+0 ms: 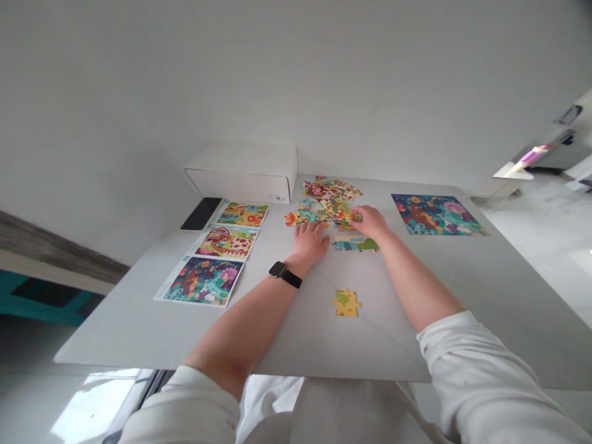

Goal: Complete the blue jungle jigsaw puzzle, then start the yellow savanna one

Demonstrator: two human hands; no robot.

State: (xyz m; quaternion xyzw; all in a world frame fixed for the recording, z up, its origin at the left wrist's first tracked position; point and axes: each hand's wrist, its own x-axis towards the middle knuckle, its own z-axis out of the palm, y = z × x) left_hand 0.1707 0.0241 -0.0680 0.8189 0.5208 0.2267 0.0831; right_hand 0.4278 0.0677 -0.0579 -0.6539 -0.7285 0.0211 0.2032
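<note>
White cotton sleeves [481,376] lead to our left hand [309,243] and right hand [371,222], held apart at a multicoloured cardboard jigsaw heap [326,200], its pieces mostly still loose.

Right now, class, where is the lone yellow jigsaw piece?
In the head view, the yellow jigsaw piece lies on the pale tabletop, below the right hand and the blue-green puzzle pieces.

The left hand [308,243] lies flat just beside the jigsaw pieces [324,206], while the right hand [371,223] touches the pile's edge on the bench [296,333].
</note>
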